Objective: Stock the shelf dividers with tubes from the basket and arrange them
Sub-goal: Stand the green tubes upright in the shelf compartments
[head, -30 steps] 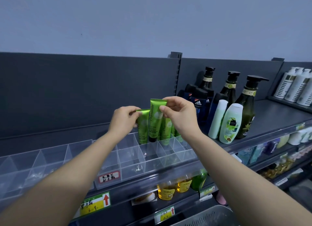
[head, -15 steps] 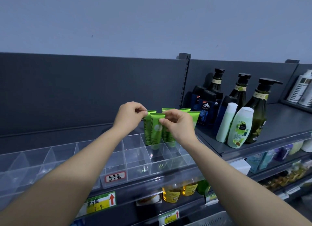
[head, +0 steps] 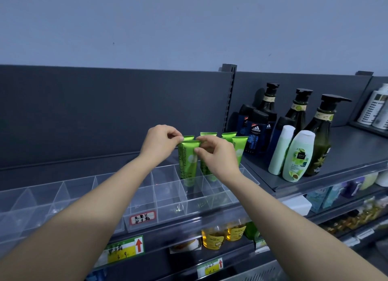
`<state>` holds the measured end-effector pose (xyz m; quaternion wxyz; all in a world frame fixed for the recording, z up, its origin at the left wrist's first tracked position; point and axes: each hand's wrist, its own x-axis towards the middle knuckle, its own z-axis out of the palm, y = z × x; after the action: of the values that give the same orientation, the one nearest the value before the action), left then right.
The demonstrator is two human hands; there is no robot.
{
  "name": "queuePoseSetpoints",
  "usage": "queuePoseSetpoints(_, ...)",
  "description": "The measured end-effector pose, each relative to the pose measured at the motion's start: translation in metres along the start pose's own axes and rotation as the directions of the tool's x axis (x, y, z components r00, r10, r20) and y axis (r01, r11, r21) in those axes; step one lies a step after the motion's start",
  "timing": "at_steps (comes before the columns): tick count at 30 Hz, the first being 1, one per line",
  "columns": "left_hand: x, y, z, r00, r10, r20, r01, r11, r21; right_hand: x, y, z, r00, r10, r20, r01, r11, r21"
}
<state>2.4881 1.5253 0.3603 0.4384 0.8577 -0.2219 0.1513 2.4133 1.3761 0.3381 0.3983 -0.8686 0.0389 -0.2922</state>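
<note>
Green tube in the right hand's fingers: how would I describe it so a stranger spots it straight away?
Find the dark upper shelf with clear plastic dividers. Green tubes stand in their back right compartments. Yours, the Chamomile tube, is frontmost, its top pinched by the right hand, overlapping a second tube that the left hand pinches.

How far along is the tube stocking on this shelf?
Done: a few green tubes stand in the right-end dividers. In hand: left hand and right hand each pinch a tube top, seating them. Left: most dividers leftward hold nothing.

Tubes [head: 188, 161] in dividers [head: 168, 193], bottles [head: 298, 154] right.
</note>
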Motion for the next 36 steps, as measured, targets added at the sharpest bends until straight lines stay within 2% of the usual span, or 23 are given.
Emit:
queuePoseSetpoints(6, -0.003, 0.006, 0.000, 1.000, 0.011, -0.007, -0.011, 0.998, 0.054, -0.009, -0.004, -0.009, 0.998, -0.055, -0.012, 0.054, 0.997, -0.058)
queuePoseSetpoints(10, -0.006, 0.016, -0.005, 0.998, 0.049, -0.041, -0.042, 0.986, 0.161, -0.016, -0.004, -0.020, 0.996, -0.090, -0.027, 0.087, 0.991, -0.098)
queuePoseSetpoints(14, -0.015, 0.040, -0.006, 0.980, 0.178, -0.084, -0.154, 0.958, 0.241, -0.029, 0.003, -0.042, 0.992, -0.115, -0.050, 0.103, 0.976, -0.190)
queuePoseSetpoints(18, -0.035, 0.069, 0.010, 0.948, 0.316, -0.036, -0.294, 0.913, 0.281, -0.052, 0.023, -0.072, 0.992, -0.116, -0.056, 0.089, 0.934, -0.347)
queuePoseSetpoints(25, -0.093, 0.098, 0.068, 0.872, 0.460, 0.169, -0.490, 0.809, 0.325, -0.108, 0.078, -0.122, 0.997, 0.058, -0.054, -0.078, 0.840, -0.537)
queuePoseSetpoints(29, -0.138, 0.101, 0.104, 0.811, 0.509, 0.289, -0.583, 0.742, 0.329, -0.149, 0.107, -0.143, 0.980, 0.198, 0.003, -0.154, 0.772, -0.617)
queuePoseSetpoints(32, -0.171, 0.095, 0.130, 0.785, 0.489, 0.380, -0.609, 0.723, 0.326, -0.181, 0.126, -0.151, 0.948, 0.315, 0.038, -0.216, 0.730, -0.648)
queuePoseSetpoints(36, -0.214, 0.076, 0.159, 0.758, 0.407, 0.510, -0.617, 0.701, 0.357, -0.220, 0.151, -0.155, 0.909, 0.400, 0.116, -0.211, 0.683, -0.699)
